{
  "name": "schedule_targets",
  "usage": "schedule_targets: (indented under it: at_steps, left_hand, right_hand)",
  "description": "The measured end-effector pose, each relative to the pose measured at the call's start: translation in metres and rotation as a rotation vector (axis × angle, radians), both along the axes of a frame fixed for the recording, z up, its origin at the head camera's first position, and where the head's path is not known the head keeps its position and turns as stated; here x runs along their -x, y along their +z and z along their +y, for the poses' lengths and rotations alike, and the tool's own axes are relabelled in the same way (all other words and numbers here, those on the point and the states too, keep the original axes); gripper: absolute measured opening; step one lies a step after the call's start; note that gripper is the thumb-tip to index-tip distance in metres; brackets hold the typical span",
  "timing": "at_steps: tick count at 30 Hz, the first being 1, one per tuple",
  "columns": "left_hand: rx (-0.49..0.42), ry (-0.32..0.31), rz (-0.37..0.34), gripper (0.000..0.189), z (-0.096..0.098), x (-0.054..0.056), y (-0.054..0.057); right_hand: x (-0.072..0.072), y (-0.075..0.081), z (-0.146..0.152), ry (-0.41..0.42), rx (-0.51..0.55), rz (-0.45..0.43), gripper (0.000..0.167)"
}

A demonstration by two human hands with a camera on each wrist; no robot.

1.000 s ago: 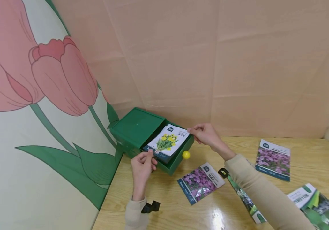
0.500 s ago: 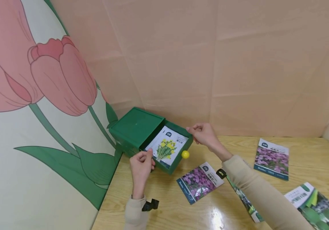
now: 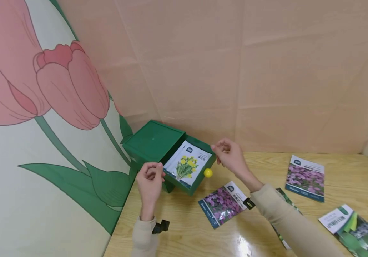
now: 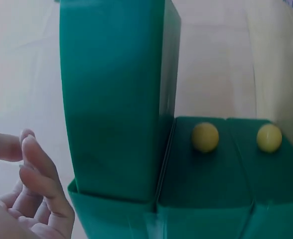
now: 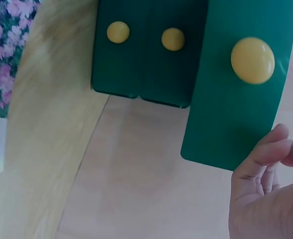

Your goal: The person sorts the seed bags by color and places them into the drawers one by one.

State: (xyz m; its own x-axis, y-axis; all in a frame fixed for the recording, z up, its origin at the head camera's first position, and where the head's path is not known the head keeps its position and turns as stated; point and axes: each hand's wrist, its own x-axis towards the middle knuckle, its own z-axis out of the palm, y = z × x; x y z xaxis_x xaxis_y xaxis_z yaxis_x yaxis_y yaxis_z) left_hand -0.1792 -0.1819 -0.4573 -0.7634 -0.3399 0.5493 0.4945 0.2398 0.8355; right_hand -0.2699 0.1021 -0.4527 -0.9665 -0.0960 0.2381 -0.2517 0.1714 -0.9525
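Observation:
A green drawer box (image 3: 153,141) stands at the back left of the table in the head view, its top drawer (image 3: 200,181) pulled out. Inside that drawer lies a stack of seed packets (image 3: 188,160), the uppermost white with yellow flowers. My left hand (image 3: 150,182) hovers beside the drawer's near side, its loosely curled fingers apart from the green wall in the left wrist view. Nothing is in its fingers. At the far front corner is my right hand (image 3: 230,157), also holding nothing, with its fingertips close to the drawer's edge in the right wrist view.
Two purple-flowered packets (image 3: 222,205) (image 3: 306,180) lie on the wooden table (image 3: 184,232). A packet with green round fruit (image 3: 360,232) is at bottom right; another (image 3: 289,200) is partly behind the right sleeve. Two lower drawers (image 5: 116,64) with yellow knobs are pushed in. Fabric walls stand behind and left.
The yellow-flowered packet went down into the drawer and was let go. My left hand has drawn back leftward from the drawer's side; my right hand has loosened near the corner.

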Motion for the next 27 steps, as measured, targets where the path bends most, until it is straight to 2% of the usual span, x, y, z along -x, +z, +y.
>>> schedule_targets:
  at_steps: [3,8,13,18,23,27]
  left_hand:
    - [0.080,0.045,0.073,0.010,-0.006,0.003,0.002]
    - [0.297,0.140,0.156,0.018,-0.019,0.017,0.001]
    - [0.453,0.159,0.170,0.028,-0.035,0.033,-0.010]
    - [0.486,0.111,0.152,0.029,-0.046,0.044,-0.026]
    - [0.476,0.063,0.223,0.028,-0.052,0.051,-0.041]
    - [0.461,0.061,0.262,0.029,-0.053,0.053,-0.046]
  right_hand:
    - [-0.007,-0.006,-0.001,-0.010,0.021,0.017,0.025]
    - [-0.021,-0.017,-0.005,-0.052,-0.012,0.075,0.021]
    - [-0.038,-0.029,-0.013,-0.107,-0.075,0.117,0.015]
    - [-0.053,-0.043,-0.024,-0.103,-0.041,0.155,0.010]
    - [-0.062,-0.053,-0.035,-0.060,0.047,0.171,0.014]
    - [-0.066,-0.057,-0.038,-0.049,0.104,0.175,0.021]
